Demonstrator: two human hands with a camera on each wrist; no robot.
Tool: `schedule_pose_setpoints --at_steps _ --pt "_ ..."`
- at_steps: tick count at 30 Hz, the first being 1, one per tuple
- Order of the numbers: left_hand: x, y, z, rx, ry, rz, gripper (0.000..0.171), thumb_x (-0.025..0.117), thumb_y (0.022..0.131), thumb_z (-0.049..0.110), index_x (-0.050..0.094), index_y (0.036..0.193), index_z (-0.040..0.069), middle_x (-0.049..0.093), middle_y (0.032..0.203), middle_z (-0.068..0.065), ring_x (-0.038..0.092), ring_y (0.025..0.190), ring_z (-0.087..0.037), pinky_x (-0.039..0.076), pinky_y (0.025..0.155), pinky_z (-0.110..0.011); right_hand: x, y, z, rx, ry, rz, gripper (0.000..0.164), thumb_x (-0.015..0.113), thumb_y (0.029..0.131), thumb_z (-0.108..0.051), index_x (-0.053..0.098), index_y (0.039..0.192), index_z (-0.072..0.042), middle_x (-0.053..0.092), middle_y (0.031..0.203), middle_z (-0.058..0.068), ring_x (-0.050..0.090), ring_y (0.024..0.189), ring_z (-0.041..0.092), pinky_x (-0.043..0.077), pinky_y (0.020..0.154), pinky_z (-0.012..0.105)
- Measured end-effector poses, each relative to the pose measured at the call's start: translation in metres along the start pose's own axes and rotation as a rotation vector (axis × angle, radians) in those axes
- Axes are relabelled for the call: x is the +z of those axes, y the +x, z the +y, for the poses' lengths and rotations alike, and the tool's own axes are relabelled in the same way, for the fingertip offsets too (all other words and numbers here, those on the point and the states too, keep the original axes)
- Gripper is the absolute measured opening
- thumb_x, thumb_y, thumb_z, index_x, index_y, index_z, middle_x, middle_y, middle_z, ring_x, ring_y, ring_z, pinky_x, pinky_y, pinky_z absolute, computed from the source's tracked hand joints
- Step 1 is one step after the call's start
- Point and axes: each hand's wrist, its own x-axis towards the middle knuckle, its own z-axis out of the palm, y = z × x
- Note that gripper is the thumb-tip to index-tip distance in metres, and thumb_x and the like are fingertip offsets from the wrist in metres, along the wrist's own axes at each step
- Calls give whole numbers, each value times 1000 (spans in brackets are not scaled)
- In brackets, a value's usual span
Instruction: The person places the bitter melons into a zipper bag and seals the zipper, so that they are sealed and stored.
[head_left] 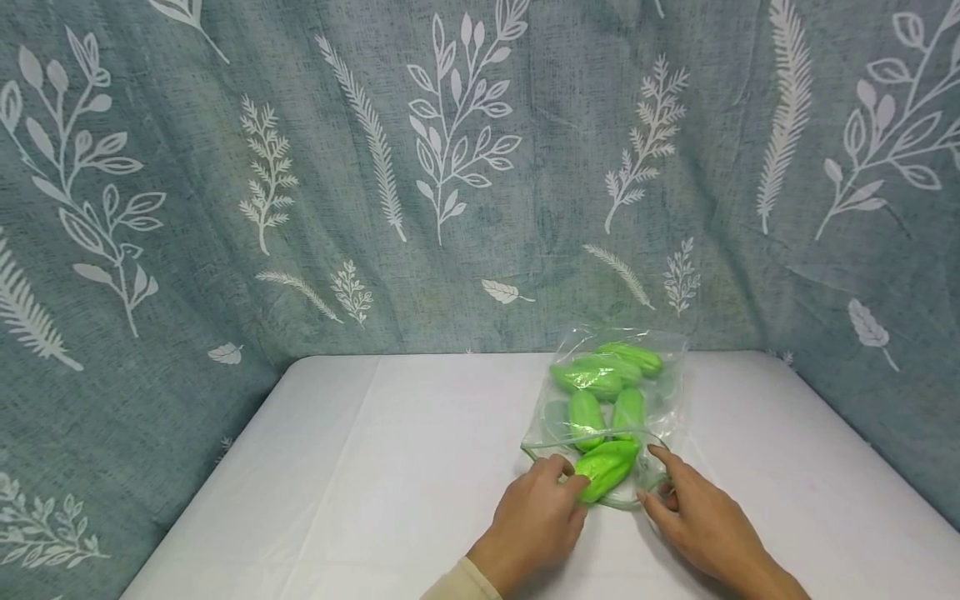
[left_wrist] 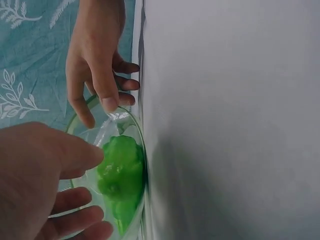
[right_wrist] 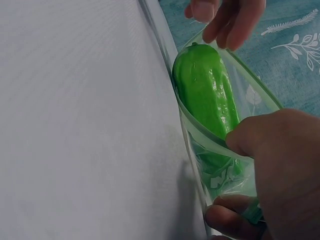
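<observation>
A clear zip bag (head_left: 670, 406) with a green-edged mouth lies on its side, its mouth toward me. Several green gourds (head_left: 596, 375) are inside it. The nearest gourd (head_left: 607, 471), ridged and glossy, lies in the mouth. My left hand (head_left: 536, 510) is at this gourd's near left end, its fingers loosely bent and apart. In the left wrist view its foremost fingertip overlaps the edge of the gourd (left_wrist: 120, 172); whether it touches cannot be told. At the mouth's right corner my right hand (head_left: 697, 521) holds the bag's rim (right_wrist: 205, 132) between thumb and fingers.
The bag lies near the far edge of a table under a white cloth (head_left: 420, 450). Behind and beside the table hangs a blue-green curtain (head_left: 555, 167) with white leaf prints. White cloth extends to the left and right of the bag.
</observation>
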Motion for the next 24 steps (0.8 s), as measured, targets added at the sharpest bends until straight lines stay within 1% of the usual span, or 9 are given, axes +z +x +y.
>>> schedule_pose_setpoints --at_steps 4,6,11,16,20,24 --pt "-8 -4 4 50 24 -54 27 77 84 32 74 109 21 63 111 0 61 98 -13 53 68 -21 0 0 1 -7 -3 6 68 70 93 -41 44 147 -9 64 88 -4 61 78 11 51 63 39" --pt "-12 -6 7 77 43 -77 27 75 86 35 73 109 21 63 113 -1 61 101 -13 54 68 -22 0 0 1 -12 -2 10 67 70 93 -41 44 147 -9 63 87 -5 60 77 10 51 63 39" --pt "-15 -11 14 127 82 -155 29 72 88 41 72 109 21 61 123 -4 60 111 -15 54 68 -23 1 0 1 -11 -5 12 67 70 93 -40 44 146 -9 63 86 -6 60 76 9 50 62 38" --pt "-12 -13 17 142 115 -199 35 71 88 47 73 113 22 57 131 -6 57 117 -18 53 69 -23 1 0 2 -8 -10 14 67 71 92 -39 44 146 -9 63 86 -5 60 76 10 50 62 38" --pt "-11 -11 19 142 102 -221 36 70 89 48 72 116 23 54 136 -7 56 119 -19 54 71 -23 2 0 2 -3 -8 10 68 71 93 -40 44 147 -9 63 86 -5 60 76 10 50 61 38" --pt "-9 -9 19 146 92 -217 34 69 90 46 73 115 24 54 137 -6 56 119 -19 54 70 -23 2 0 2 -6 -6 9 68 71 93 -40 44 147 -9 63 85 -5 59 75 9 49 61 37"
